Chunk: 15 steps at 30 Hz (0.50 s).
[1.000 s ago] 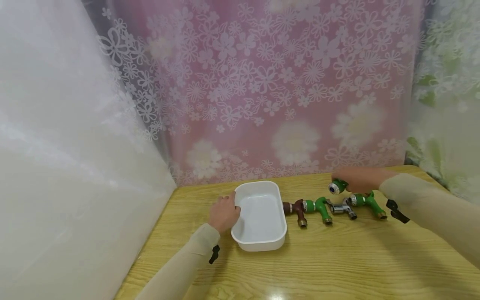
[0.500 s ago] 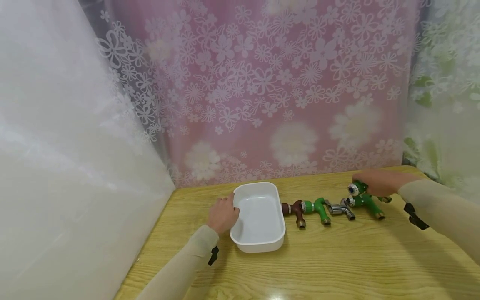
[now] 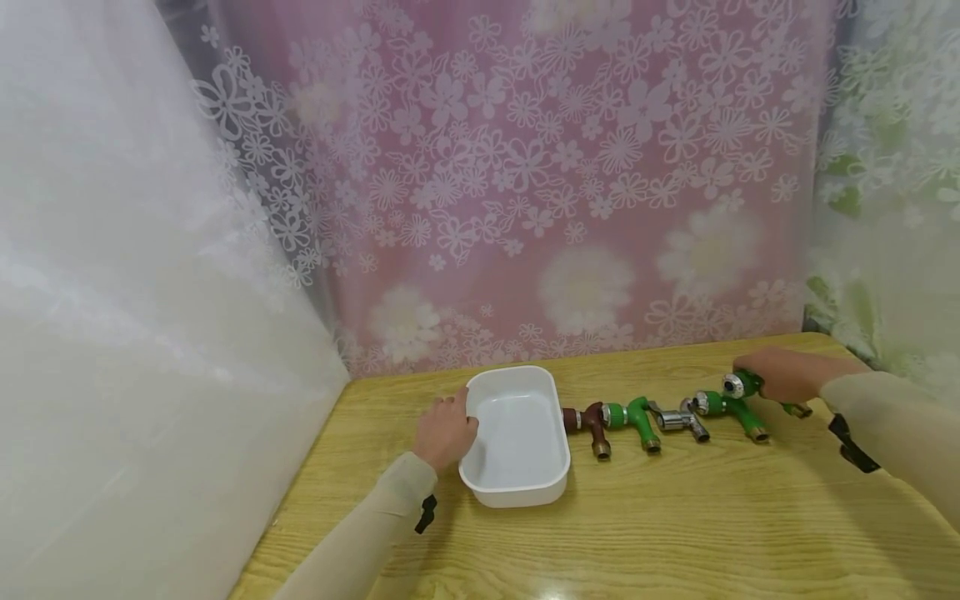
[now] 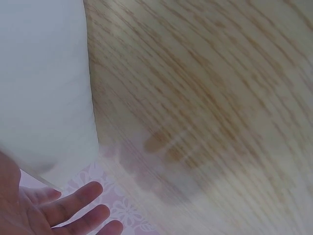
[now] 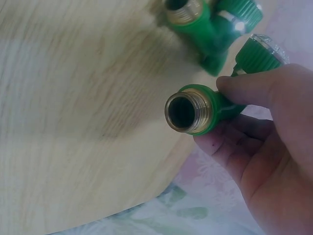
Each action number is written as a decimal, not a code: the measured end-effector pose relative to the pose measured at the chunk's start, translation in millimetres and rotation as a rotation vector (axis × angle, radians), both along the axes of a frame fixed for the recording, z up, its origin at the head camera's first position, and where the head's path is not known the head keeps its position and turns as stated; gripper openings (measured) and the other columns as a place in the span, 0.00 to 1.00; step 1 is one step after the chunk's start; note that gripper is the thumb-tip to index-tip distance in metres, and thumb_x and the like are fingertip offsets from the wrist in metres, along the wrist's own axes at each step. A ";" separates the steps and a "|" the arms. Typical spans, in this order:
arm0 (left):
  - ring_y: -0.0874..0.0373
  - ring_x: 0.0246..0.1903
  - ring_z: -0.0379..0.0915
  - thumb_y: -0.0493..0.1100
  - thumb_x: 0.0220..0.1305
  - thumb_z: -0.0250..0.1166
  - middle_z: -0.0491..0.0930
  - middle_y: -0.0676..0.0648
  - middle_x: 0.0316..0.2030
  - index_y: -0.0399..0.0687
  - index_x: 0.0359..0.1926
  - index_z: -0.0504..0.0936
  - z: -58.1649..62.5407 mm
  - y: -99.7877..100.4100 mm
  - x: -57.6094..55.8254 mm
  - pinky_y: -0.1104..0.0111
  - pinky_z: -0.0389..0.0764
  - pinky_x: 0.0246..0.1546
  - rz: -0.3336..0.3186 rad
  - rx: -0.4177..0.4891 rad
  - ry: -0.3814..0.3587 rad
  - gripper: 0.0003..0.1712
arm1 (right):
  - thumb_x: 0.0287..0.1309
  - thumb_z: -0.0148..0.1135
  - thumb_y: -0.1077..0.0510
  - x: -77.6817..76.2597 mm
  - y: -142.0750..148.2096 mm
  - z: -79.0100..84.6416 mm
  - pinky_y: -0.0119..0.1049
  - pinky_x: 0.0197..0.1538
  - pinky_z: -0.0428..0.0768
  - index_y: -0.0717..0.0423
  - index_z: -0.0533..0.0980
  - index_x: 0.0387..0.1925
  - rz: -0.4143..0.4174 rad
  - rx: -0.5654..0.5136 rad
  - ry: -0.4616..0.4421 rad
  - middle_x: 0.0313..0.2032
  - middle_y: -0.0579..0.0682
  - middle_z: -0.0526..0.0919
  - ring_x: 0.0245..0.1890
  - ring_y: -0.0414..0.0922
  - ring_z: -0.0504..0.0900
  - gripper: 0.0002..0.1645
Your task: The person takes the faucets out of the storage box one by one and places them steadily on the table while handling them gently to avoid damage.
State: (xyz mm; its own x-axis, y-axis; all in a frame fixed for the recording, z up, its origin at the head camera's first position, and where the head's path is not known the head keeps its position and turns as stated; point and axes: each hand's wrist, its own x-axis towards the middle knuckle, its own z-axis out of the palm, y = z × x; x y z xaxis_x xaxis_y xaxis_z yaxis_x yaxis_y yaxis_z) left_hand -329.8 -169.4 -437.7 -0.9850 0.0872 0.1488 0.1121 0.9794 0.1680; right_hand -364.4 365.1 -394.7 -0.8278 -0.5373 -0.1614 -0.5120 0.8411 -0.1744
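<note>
My left hand (image 3: pixel 446 432) holds the left rim of a white rectangular tub (image 3: pixel 517 442), thumb over the inner side. In the left wrist view, the tub's outer wall (image 4: pixel 44 83) rises beside the hand (image 4: pixel 58 210), whose other fingers are spread apart. At the right end of a row of taps, my right hand (image 3: pixel 795 373) grips a green tap (image 3: pixel 741 384). The right wrist view has this tap's brass threaded end (image 5: pixel 188 112) between the thumb and fingers. Just left of it lies another green tap (image 3: pixel 738 410).
A chrome tap (image 3: pixel 677 418), a green tap (image 3: pixel 637 418) and a brown tap (image 3: pixel 592 422) continue the row toward the tub on the wooden table (image 3: pixel 637 533). A pink floral curtain (image 3: pixel 570 183) hangs behind, with a white sheet (image 3: pixel 135 292) on the left.
My right hand has carried the green tap rightward and lower, from above the row to its right end. My left hand stays on the tub's rim.
</note>
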 end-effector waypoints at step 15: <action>0.43 0.50 0.78 0.48 0.71 0.55 0.83 0.39 0.51 0.45 0.73 0.66 -1.6 -0.8 0.1 0.54 0.81 0.33 -0.038 0.001 0.006 0.32 | 0.56 0.59 0.76 -0.4 24.8 -24.9 0.56 0.42 0.81 0.74 0.71 0.56 -0.060 0.014 0.003 0.48 0.69 0.80 0.46 0.65 0.82 0.24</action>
State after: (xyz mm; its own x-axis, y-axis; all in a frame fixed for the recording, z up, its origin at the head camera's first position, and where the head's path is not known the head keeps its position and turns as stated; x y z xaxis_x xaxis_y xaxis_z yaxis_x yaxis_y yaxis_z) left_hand -329.7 -170.2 -439.2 -0.9801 0.1249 0.1544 0.1506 0.9742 0.1680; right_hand -364.8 389.9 -419.6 -0.8587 -0.4848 -0.1661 -0.4615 0.8725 -0.1606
